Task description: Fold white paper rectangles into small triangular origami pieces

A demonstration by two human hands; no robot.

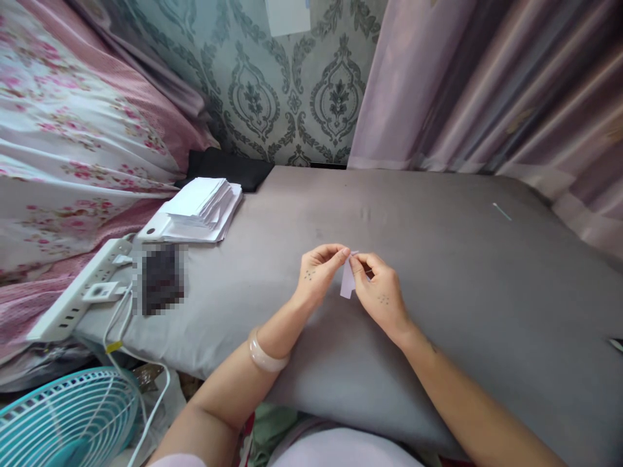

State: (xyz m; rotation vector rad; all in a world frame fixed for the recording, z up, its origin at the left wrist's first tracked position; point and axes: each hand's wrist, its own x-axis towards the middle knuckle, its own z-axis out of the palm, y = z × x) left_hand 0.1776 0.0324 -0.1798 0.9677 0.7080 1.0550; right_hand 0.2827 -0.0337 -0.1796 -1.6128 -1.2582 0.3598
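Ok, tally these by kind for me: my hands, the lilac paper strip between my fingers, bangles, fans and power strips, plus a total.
Hands: 2 (left hand, right hand)
Lilac paper strip: 1, as far as shows
Bangle: 1
Fan: 1
Power strip: 1
Total: 6

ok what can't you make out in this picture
All in the head view:
lilac piece: partly hidden behind the right hand
dark item: blurred out by pixelation
fan: cut off by the left and bottom edges
white sheet: cut off by the top edge
small object: cut off by the right edge
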